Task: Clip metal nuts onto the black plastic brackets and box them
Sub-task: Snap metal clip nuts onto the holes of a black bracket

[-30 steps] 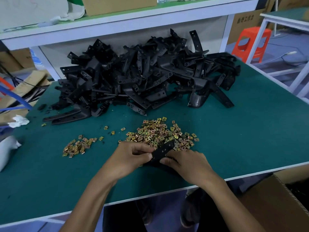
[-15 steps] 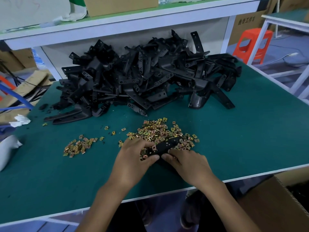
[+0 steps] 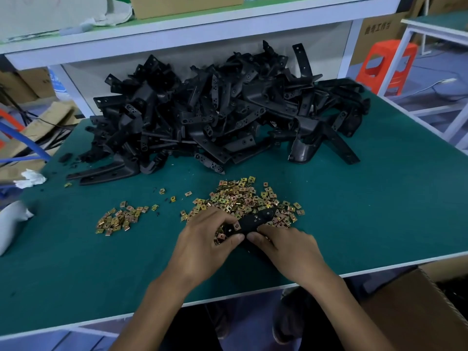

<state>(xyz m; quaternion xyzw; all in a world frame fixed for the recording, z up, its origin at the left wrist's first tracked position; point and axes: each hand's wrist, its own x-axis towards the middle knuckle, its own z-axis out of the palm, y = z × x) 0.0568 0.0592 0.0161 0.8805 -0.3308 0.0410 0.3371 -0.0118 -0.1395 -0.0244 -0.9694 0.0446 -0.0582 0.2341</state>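
Near the table's front edge, a black plastic bracket [image 3: 254, 220] lies slanted across the near side of a heap of brass-coloured metal nuts [image 3: 243, 198]. My right hand [image 3: 286, 247] grips its near end from the right. My left hand [image 3: 205, 239] curls its fingers over the bracket's left end among the nuts; what its fingertips pinch is hidden. A big pile of black brackets [image 3: 215, 115] fills the back of the green table [image 3: 367, 203].
A smaller heap of nuts [image 3: 119, 220] lies to the left, with a few strays between the heaps. An open cardboard box [image 3: 428, 307] stands below the table's front right corner. A white shelf [image 3: 202, 24] overhangs the back. White rags lie at the left edge.
My left hand reached forward into the nut heap and came back to the bracket's left end. The bracket tilted flatter onto the nuts. My right hand barely moved.
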